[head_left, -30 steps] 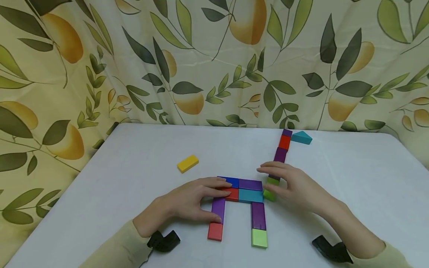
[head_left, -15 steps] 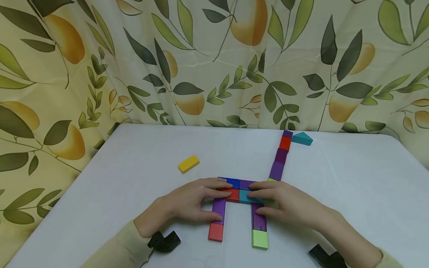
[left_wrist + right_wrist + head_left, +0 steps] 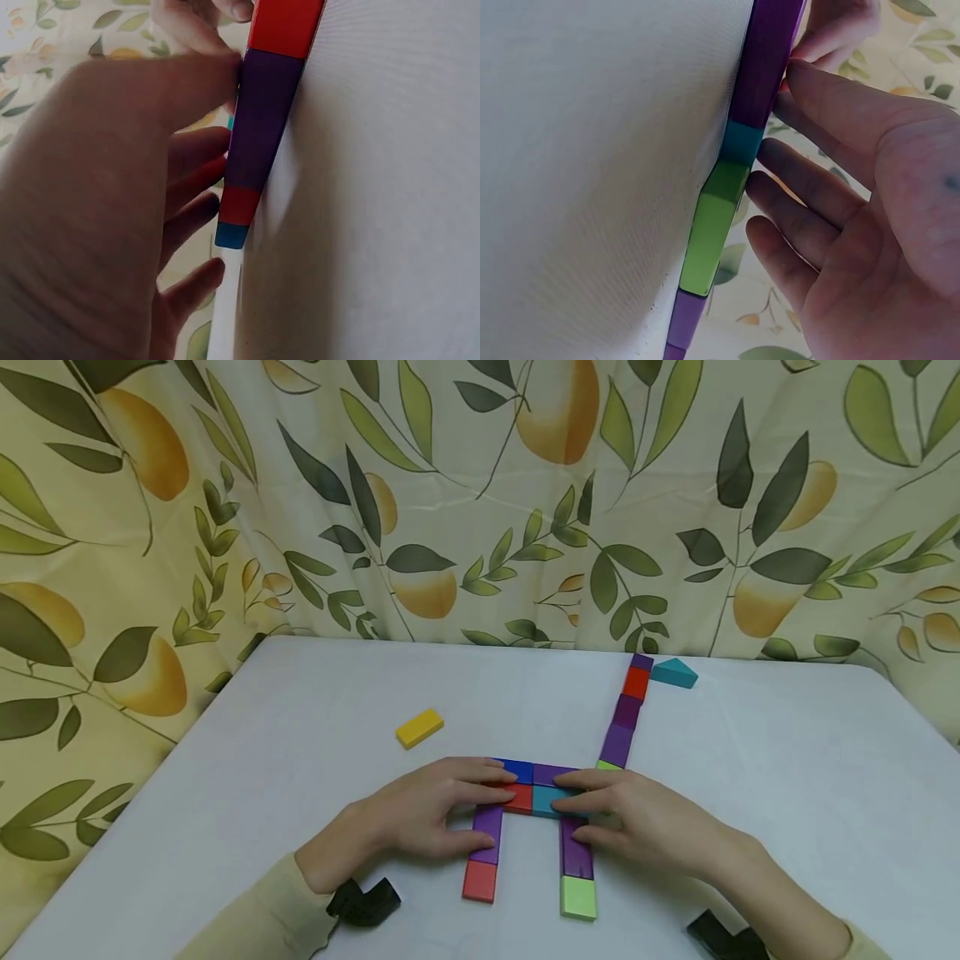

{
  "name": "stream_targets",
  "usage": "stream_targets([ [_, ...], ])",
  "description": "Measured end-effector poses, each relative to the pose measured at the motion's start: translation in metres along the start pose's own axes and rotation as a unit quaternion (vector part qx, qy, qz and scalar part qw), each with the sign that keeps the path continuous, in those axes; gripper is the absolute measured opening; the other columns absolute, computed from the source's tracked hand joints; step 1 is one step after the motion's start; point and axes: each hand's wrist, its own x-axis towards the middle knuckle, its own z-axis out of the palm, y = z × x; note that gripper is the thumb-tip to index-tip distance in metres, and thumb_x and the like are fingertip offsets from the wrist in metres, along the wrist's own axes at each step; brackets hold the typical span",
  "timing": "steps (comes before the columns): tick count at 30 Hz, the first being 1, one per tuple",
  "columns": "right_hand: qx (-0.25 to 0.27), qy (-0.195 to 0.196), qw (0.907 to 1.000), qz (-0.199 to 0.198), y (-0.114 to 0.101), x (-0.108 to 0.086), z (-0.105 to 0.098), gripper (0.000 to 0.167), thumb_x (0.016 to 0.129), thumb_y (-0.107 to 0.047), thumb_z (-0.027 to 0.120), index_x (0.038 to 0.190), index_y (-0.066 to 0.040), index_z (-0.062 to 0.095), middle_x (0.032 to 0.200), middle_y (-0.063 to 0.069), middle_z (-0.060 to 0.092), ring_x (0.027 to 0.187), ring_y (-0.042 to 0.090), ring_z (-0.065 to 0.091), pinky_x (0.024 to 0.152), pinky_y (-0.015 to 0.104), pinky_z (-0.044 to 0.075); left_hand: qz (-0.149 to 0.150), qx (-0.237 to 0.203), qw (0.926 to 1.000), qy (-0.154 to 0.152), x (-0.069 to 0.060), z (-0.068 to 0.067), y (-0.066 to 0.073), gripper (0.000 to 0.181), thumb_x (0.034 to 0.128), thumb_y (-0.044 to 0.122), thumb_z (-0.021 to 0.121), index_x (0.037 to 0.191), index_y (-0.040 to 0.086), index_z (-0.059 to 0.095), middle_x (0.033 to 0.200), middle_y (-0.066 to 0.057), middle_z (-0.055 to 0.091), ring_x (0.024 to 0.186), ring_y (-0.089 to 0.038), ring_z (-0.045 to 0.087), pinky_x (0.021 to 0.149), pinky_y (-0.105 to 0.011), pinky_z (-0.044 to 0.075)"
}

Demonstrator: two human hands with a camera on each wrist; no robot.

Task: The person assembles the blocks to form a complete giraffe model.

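Flat coloured blocks lie joined on the table: blue point(image 3: 519, 769) and purple point(image 3: 549, 774) above red point(image 3: 517, 798) and teal point(image 3: 543, 801). Below run two legs, purple point(image 3: 487, 821) over red point(image 3: 479, 881), and dark purple point(image 3: 577, 862) over light green point(image 3: 578, 897). My left hand point(image 3: 420, 806) rests on the left end, thumb on the left leg, fingers extended. On the right end lies my right hand point(image 3: 648, 814), fingers loosely extended, thumb on the dark purple block. It covers most of a green block point(image 3: 712, 232), seen in the right wrist view.
From the right end a row of purple point(image 3: 617, 745), dark purple point(image 3: 626, 712), red point(image 3: 636, 682) and purple point(image 3: 642, 662) blocks runs to the back edge. A teal triangular block point(image 3: 674, 674) stands beside its tip. A yellow block point(image 3: 420, 728) lies apart, back left.
My right hand has moved left and down from the green blocks beside the row onto the right end of the joined blocks, and stays there. My left hand has kept its place.
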Motion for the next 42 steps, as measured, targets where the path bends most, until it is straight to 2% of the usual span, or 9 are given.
stream_targets([
  [3,-0.004,0.002,1.0000,0.001,-0.001,0.000,0.000,0.036,0.094,-0.025,0.074,0.129,-0.020,0.072,0.142,0.005,0.058,0.129,0.033,0.055,0.098,0.047,0.051,-0.019,0.009,0.9996,0.018,0.000,-0.003,0.000,0.053,0.0978,0.041,0.064,0.144,0.015,0.059,0.152,0.007,0.046,0.144,-0.010,0.033,0.117,-0.034,0.030],
  [7,-0.009,0.006,0.9999,-0.001,-0.001,0.000,0.001,0.036,0.094,-0.025,0.074,0.129,-0.020,0.072,0.141,0.005,0.058,0.129,0.032,0.055,0.097,0.046,0.052,-0.057,0.029,0.9958,0.066,-0.004,-0.011,-0.005,0.050,0.0966,0.037,0.068,0.141,0.015,0.062,0.149,0.006,0.050,0.141,-0.010,0.037,0.113,-0.035,0.036],
  [12,-0.012,0.010,0.9999,-0.003,-0.001,0.000,0.002,0.036,0.093,-0.024,0.075,0.129,-0.019,0.073,0.140,0.005,0.059,0.128,0.032,0.056,0.096,0.045,0.053,-0.098,0.063,0.9836,0.138,-0.010,-0.021,-0.017,0.048,0.0947,0.029,0.072,0.139,0.011,0.063,0.145,-0.001,0.054,0.136,-0.018,0.046,0.110,-0.039,0.041],
  [15,-0.013,0.011,0.9999,-0.004,-0.001,-0.001,0.002,0.036,0.093,-0.023,0.075,0.129,-0.019,0.072,0.141,0.005,0.059,0.128,0.032,0.055,0.096,0.046,0.052,-0.126,0.068,0.9763,0.162,-0.013,-0.027,-0.024,0.048,0.0946,0.026,0.072,0.139,0.010,0.063,0.143,-0.003,0.055,0.135,-0.021,0.047,0.111,-0.040,0.041],
  [20,-0.011,0.010,0.9999,-0.002,-0.002,-0.001,0.002,0.035,0.094,-0.023,0.074,0.129,-0.019,0.072,0.141,0.004,0.058,0.129,0.032,0.055,0.097,0.046,0.052,-0.200,0.056,0.9643,0.164,-0.018,-0.030,-0.033,0.051,0.0951,0.027,0.072,0.142,0.012,0.060,0.145,-0.003,0.053,0.137,-0.023,0.044,0.111,-0.044,0.040],
  [24,-0.013,0.012,0.9998,-0.002,-0.002,-0.001,0.002,0.036,0.093,-0.023,0.074,0.129,-0.019,0.072,0.141,0.004,0.058,0.129,0.032,0.055,0.097,0.046,0.052,-0.243,0.041,0.9555,0.163,-0.022,-0.030,-0.041,0.053,0.0944,0.027,0.072,0.143,0.011,0.059,0.146,-0.004,0.052,0.137,-0.025,0.045,0.110,-0.044,0.041],
  [29,-0.012,0.013,0.9998,-0.005,-0.001,-0.002,0.002,0.035,0.094,-0.022,0.074,0.129,-0.019,0.072,0.141,0.005,0.058,0.129,0.032,0.055,0.097,0.046,0.052,-0.259,0.020,0.9522,0.161,-0.025,-0.030,-0.048,0.051,0.0936,0.021,0.073,0.141,0.008,0.060,0.143,-0.008,0.055,0.132,-0.029,0.049,0.108,-0.044,0.043],
  [33,-0.015,0.014,0.9998,-0.007,-0.001,-0.003,0.002,0.035,0.094,-0.022,0.074,0.129,-0.018,0.072,0.140,0.005,0.059,0.128,0.031,0.055,0.097,0.046,0.052,-0.272,0.021,0.9493,0.157,-0.025,-0.028,-0.050,0.047,0.0949,0.017,0.071,0.139,0.005,0.061,0.140,-0.010,0.059,0.130,-0.030,0.052,0.108,-0.045,0.044],
  [42,-0.013,0.014,0.9998,-0.008,-0.001,-0.002,0.002,0.035,0.094,-0.022,0.074,0.129,-0.018,0.072,0.141,0.004,0.059,0.128,0.031,0.055,0.097,0.047,0.052,-0.277,0.022,0.9492,0.147,-0.025,-0.031,-0.049,0.042,0.0945,0.012,0.071,0.134,0.001,0.064,0.137,-0.013,0.061,0.128,-0.033,0.053,0.107,-0.048,0.044],
])
